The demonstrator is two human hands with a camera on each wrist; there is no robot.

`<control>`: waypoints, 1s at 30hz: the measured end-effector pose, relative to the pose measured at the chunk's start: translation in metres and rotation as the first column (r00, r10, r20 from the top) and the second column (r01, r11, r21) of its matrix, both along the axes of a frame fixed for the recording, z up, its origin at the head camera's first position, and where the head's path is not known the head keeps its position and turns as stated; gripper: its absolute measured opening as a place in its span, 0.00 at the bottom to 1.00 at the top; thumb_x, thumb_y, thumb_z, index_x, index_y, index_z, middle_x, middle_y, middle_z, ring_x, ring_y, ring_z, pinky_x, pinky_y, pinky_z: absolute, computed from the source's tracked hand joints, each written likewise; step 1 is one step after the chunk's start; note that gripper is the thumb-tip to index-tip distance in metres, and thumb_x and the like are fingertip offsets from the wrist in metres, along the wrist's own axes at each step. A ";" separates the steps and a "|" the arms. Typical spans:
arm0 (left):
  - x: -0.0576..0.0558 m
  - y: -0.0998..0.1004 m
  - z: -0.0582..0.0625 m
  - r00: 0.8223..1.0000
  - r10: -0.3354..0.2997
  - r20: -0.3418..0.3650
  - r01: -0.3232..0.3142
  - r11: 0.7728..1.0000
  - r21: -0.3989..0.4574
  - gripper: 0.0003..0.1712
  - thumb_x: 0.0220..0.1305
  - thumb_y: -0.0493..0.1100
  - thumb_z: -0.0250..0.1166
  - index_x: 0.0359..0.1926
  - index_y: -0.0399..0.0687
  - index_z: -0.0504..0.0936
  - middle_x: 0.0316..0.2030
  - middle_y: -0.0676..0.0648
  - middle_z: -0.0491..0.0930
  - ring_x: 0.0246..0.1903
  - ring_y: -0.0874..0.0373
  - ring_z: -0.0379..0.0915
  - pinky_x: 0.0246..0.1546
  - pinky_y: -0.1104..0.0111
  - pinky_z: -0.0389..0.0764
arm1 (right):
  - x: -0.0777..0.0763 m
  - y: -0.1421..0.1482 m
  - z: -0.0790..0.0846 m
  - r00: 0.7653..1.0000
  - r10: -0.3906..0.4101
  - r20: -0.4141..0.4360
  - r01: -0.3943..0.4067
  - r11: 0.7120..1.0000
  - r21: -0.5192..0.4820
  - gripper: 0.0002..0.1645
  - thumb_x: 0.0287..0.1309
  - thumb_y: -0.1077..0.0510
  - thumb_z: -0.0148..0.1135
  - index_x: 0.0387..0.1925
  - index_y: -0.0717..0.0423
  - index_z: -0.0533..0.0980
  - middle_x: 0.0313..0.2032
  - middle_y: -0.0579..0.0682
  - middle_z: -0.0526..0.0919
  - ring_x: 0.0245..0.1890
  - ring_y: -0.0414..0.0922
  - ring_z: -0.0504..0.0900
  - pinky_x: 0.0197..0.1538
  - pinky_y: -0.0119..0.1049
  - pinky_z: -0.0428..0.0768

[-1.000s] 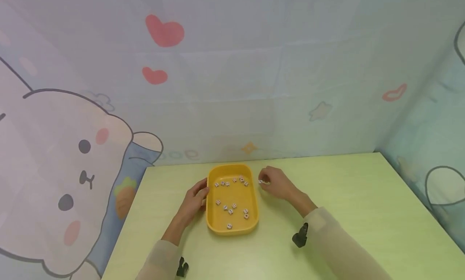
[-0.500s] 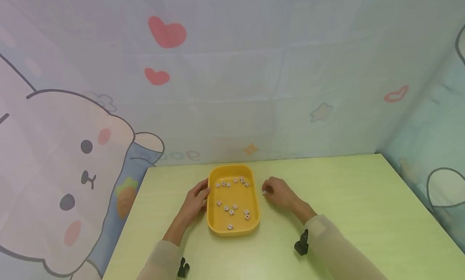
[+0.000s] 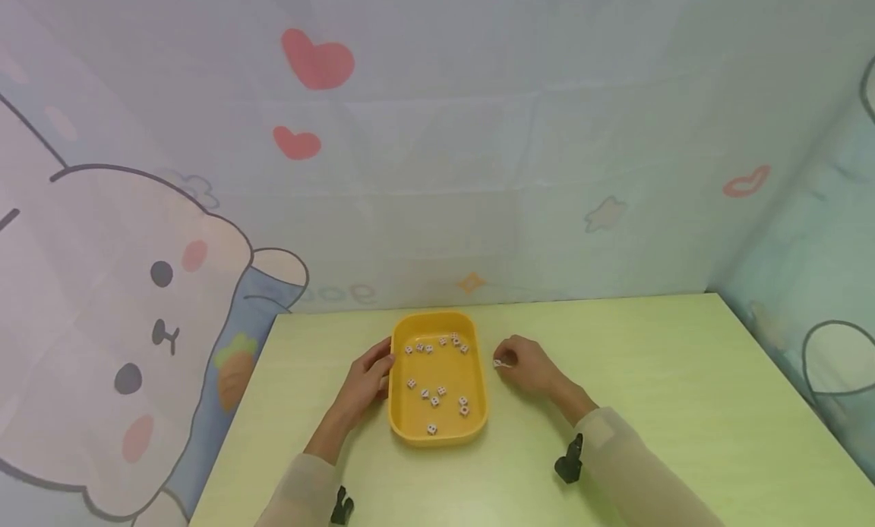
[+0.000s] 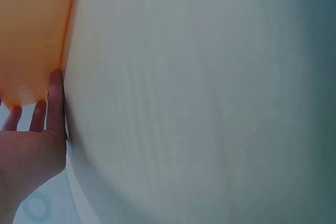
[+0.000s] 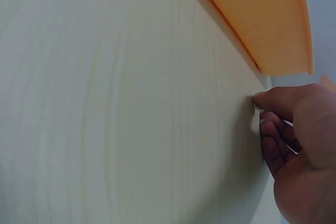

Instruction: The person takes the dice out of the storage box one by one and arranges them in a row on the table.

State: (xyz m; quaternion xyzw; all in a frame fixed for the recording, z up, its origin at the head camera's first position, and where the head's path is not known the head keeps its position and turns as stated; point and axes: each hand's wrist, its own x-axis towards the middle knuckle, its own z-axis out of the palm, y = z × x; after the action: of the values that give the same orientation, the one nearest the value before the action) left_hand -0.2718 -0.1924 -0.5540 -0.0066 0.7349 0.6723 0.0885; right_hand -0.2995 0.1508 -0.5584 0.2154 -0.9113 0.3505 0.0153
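A yellow tray (image 3: 437, 439) lies on the table with several small white dice (image 3: 432, 429) scattered over its floor. My left hand (image 3: 362, 381) rests against the tray's left side, its thumb at the rim. In the left wrist view, the fingers (image 4: 54, 100) are mostly straight and touch the outer wall. Just right of the tray, low over the table, my right hand (image 3: 529, 369) pinches a white die (image 3: 497, 363) between thumb and fingertips. In the right wrist view that die is mostly hidden by the thumb (image 5: 278, 100).
The pale green-yellow table (image 3: 656, 375) ends at the back against a printed cloth (image 3: 437, 223) with hearts and a bear-like figure (image 3: 198, 322). A small black device (image 3: 569, 460) sits at the right wrist, and another black device (image 3: 342, 506) at the left.
My right hand has moved nearer along the tray's right side with the die, then stayed almost still. The left hand has kept its place at the tray.
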 end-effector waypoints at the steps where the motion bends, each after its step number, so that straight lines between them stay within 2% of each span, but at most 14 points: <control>1: 0.000 0.000 0.000 1.000 -0.006 -0.004 0.006 1.000 0.004 0.26 0.75 0.51 0.56 0.71 0.63 0.68 0.67 0.51 0.70 0.59 0.47 0.73 0.39 0.60 0.85 | 0.001 0.000 0.000 1.000 -0.006 -0.006 0.006 1.000 -0.002 0.07 0.57 0.64 0.69 0.39 0.57 0.82 0.35 0.48 0.80 0.38 0.44 0.78 0.47 0.43 0.80; 5: 0.002 0.002 0.004 0.999 -0.042 -0.005 0.042 0.998 0.040 0.27 0.75 0.51 0.55 0.73 0.60 0.66 0.69 0.47 0.67 0.61 0.43 0.71 0.44 0.55 0.84 | 0.006 0.000 0.006 1.000 -0.012 -0.019 0.011 0.999 -0.041 0.14 0.57 0.63 0.69 0.46 0.61 0.81 0.38 0.50 0.80 0.41 0.45 0.78 0.48 0.43 0.80; 8: 0.002 0.002 0.005 0.999 -0.037 -0.002 0.037 0.999 0.033 0.28 0.75 0.51 0.55 0.73 0.60 0.66 0.69 0.47 0.67 0.61 0.43 0.71 0.45 0.55 0.84 | 0.010 -0.007 0.017 0.999 -0.012 -0.038 0.008 0.995 -0.100 0.16 0.59 0.61 0.68 0.49 0.60 0.80 0.41 0.51 0.80 0.42 0.46 0.79 0.47 0.43 0.81; 11: 0.001 0.001 0.004 1.000 -0.020 0.012 0.020 1.000 0.018 0.27 0.75 0.51 0.55 0.72 0.62 0.66 0.68 0.49 0.69 0.60 0.45 0.72 0.43 0.58 0.84 | 0.015 -0.024 0.034 0.997 -0.016 -0.073 0.005 0.987 -0.158 0.14 0.60 0.60 0.68 0.47 0.58 0.81 0.41 0.51 0.81 0.42 0.45 0.79 0.46 0.41 0.82; 12: -0.001 0.000 0.000 1.000 -0.008 0.007 0.008 1.000 0.008 0.27 0.74 0.52 0.56 0.72 0.63 0.67 0.67 0.50 0.70 0.59 0.47 0.73 0.42 0.60 0.85 | 0.018 -0.032 0.040 0.995 -0.011 -0.096 -0.005 0.986 -0.169 0.13 0.60 0.60 0.69 0.46 0.57 0.81 0.41 0.51 0.81 0.41 0.45 0.79 0.45 0.41 0.82; 15: -0.001 0.000 0.000 1.000 -0.010 0.010 0.010 1.000 0.012 0.27 0.75 0.51 0.55 0.72 0.61 0.66 0.68 0.49 0.69 0.59 0.47 0.73 0.42 0.60 0.85 | 0.025 -0.056 0.054 0.990 0.036 -0.137 -0.061 0.982 -0.181 0.11 0.58 0.61 0.70 0.43 0.55 0.81 0.40 0.52 0.82 0.40 0.45 0.80 0.44 0.41 0.83; 18: 0.000 0.000 0.000 1.000 -0.011 0.004 0.011 1.000 0.009 0.27 0.76 0.50 0.54 0.73 0.61 0.66 0.68 0.48 0.68 0.59 0.47 0.73 0.42 0.59 0.85 | 0.030 -0.077 0.059 0.981 0.119 -0.150 -0.139 0.981 -0.132 0.10 0.58 0.61 0.70 0.42 0.55 0.81 0.40 0.52 0.82 0.40 0.46 0.80 0.45 0.40 0.82; 21: 0.001 -0.001 0.002 1.000 -0.002 0.008 0.002 1.000 0.001 0.27 0.75 0.51 0.54 0.72 0.61 0.67 0.68 0.49 0.69 0.59 0.48 0.73 0.41 0.60 0.85 | 0.032 -0.090 0.053 0.976 0.175 -0.131 -0.183 0.981 -0.058 0.11 0.59 0.59 0.70 0.44 0.56 0.81 0.41 0.50 0.81 0.42 0.45 0.79 0.47 0.38 0.80; 26: 0.000 -0.002 0.004 1.000 -0.021 -0.004 0.021 1.000 0.000 0.27 0.75 0.51 0.55 0.72 0.61 0.67 0.67 0.48 0.69 0.59 0.47 0.73 0.41 0.59 0.85 | 0.033 -0.097 0.040 0.984 0.160 -0.081 -0.156 0.986 0.052 0.13 0.59 0.56 0.70 0.45 0.56 0.82 0.41 0.46 0.80 0.44 0.42 0.78 0.50 0.37 0.79; 30: 0.000 -0.001 0.001 0.999 -0.034 -0.015 0.034 0.999 0.003 0.26 0.75 0.50 0.55 0.72 0.61 0.67 0.67 0.47 0.69 0.60 0.44 0.73 0.39 0.60 0.85 | 0.035 -0.096 0.035 0.987 0.140 -0.078 -0.126 0.980 0.155 0.13 0.60 0.54 0.69 0.45 0.52 0.82 0.41 0.42 0.79 0.45 0.41 0.79 0.52 0.38 0.79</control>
State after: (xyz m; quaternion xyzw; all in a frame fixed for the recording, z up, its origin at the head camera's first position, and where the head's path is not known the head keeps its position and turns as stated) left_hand -0.2721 -0.1934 -0.5528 0.0111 0.7346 0.6718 0.0945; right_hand -0.2645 0.0548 -0.5233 0.2919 -0.9170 0.2713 0.0160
